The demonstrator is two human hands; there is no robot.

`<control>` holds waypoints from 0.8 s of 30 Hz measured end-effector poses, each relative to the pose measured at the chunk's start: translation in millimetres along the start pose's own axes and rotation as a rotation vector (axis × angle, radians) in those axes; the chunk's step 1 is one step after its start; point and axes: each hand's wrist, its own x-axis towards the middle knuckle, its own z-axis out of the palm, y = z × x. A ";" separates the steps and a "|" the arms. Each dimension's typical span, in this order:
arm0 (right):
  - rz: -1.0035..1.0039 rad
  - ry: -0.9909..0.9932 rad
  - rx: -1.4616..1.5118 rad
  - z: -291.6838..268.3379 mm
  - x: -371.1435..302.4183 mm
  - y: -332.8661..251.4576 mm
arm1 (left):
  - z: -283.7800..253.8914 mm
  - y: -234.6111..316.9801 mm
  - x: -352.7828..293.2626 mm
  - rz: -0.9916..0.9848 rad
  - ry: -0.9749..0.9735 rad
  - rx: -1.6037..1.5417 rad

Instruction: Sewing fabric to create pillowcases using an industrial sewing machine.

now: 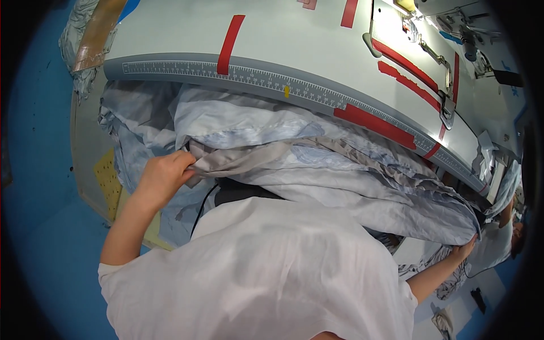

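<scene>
A large pale blue-grey cloth (362,195) lies bunched across my lap, below the front edge of the white work table (294,34). Along it runs a greyer fabric strip (249,160), folded and wrinkled. My left hand (170,173) pinches the left end of this strip between thumb and fingers. Far to the right, my right hand (466,248) grips the cloth's right end at its lower edge; the fingers are partly hidden by the fabric. The cloth is stretched loosely between both hands.
A grey ruler strip (255,77) borders the table's front edge, with red tape (231,45) across it. Sewing machine parts (422,48) stand at the upper right. Another person (498,241) is at the far right. A yellow perforated piece (107,178) lies at left.
</scene>
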 end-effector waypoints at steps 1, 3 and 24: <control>0.011 0.016 0.008 0.2 -0.3 -0.2 | 1.5 5.0 0.0 0.085 0.206 0.100; -0.012 0.035 -0.007 0.5 -1.2 0.2 | -0.2 12.0 4.1 0.057 0.359 0.169; 0.031 0.075 0.035 -6.7 -1.5 9.8 | 29.6 42.4 31.1 0.137 0.216 0.236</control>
